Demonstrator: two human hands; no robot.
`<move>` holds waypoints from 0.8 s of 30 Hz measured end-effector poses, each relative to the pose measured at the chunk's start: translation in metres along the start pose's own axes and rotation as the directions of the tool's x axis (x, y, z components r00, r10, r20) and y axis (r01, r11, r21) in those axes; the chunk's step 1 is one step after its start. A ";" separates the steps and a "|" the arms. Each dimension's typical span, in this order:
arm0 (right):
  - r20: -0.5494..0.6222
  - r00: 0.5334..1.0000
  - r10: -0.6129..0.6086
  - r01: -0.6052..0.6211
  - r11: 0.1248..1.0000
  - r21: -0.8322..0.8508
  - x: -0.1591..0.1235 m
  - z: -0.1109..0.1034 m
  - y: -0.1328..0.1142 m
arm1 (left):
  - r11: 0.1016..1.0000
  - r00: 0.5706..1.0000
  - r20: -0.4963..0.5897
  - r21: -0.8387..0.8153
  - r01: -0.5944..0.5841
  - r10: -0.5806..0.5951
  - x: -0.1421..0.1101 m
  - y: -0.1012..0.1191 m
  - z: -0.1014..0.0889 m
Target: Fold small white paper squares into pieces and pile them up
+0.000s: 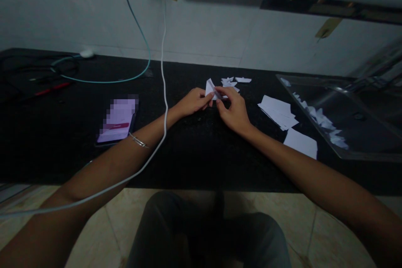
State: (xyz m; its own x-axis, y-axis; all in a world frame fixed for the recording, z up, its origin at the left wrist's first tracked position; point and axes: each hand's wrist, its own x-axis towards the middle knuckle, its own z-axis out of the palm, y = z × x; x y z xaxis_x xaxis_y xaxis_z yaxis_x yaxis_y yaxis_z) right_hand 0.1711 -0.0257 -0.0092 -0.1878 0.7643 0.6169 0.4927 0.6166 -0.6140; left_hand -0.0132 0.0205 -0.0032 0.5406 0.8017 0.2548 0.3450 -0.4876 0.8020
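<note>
A small piece of folded white paper (pixel 209 87) is held up between my two hands over the black counter. My left hand (pixel 195 101) pinches its lower left part, thumb in front. From the right, my right hand (pixel 233 109) grips the paper's other edge between thumb and fingers. The paper comes to a point at the top. Just behind my right hand lie several folded paper boats (pixel 229 81), partly hidden by the fingers. One more paper boat (pixel 243 80) rests a little to their right.
White paper sheets (pixel 278 111) and another stack (pixel 300 143) lie right of my hands. Many folded papers (pixel 323 121) line the metal sink's (pixel 361 134) left side. A lit phone (pixel 117 119) sits at left. A white cable (pixel 163 71) hangs across my left arm; a teal cable (pixel 103 81) loops behind.
</note>
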 end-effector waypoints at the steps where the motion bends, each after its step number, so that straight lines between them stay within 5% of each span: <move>1: 0.001 1.000 -0.002 0.002 1.000 0.002 -0.001 0.000 0.000 | 1.000 1.000 -0.004 -0.002 0.001 -0.001 0.000 0.000 0.000; 12: 0.017 1.000 0.000 0.000 1.000 -0.030 -0.002 -0.001 -0.004 | 0.998 0.999 -0.009 -0.031 0.052 -0.052 -0.002 0.009 -0.001; 24: 0.109 0.993 0.034 -0.042 0.996 0.073 -0.011 0.005 -0.012 | 1.000 0.997 -0.078 -0.001 -0.002 0.002 0.001 -0.005 0.003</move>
State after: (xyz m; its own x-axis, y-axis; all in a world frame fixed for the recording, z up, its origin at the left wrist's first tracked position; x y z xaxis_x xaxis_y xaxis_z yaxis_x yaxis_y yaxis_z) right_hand 0.1630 -0.0401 -0.0115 -0.2625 0.8010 0.5380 0.4371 0.5958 -0.6738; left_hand -0.0123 0.0230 -0.0086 0.4795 0.8256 0.2975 0.3431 -0.4884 0.8023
